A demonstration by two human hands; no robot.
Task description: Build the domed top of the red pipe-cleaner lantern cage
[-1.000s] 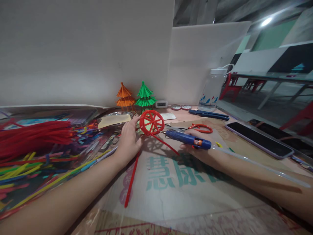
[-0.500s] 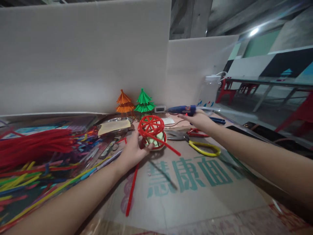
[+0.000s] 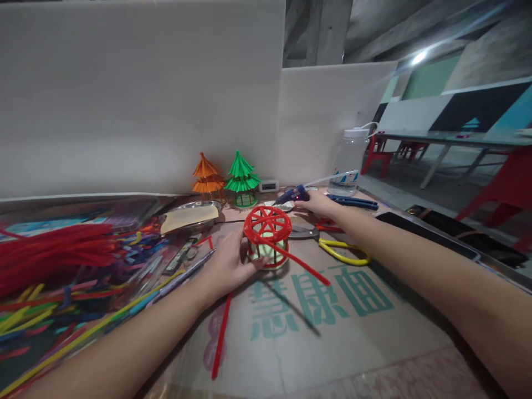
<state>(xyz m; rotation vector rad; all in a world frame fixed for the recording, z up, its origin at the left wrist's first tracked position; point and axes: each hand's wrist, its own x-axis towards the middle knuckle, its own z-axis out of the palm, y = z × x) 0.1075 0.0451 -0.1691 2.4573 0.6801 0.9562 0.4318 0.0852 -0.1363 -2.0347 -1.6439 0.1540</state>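
Currently grasping the red frame (image 3: 270, 240) by its left side in the left hand (image 3: 228, 263), at the middle of the table (image 3: 316, 354) just left of the yellow-handled scissors (image 3: 307, 233), and holding the blue glue gun (image 3: 293, 194) in the right hand (image 3: 318, 204), between the green pagoda model (image 3: 242, 177) and the clear bottle (image 3: 347, 155).

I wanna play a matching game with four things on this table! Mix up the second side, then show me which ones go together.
Things:
1. red round frame
2. blue glue gun
3. scissors
4. clear bottle

Clues:
A. has a yellow handle
B. in the right hand
C. has a white lid
D. in the left hand

Pairs: 1-D, 2-B, 3-A, 4-C
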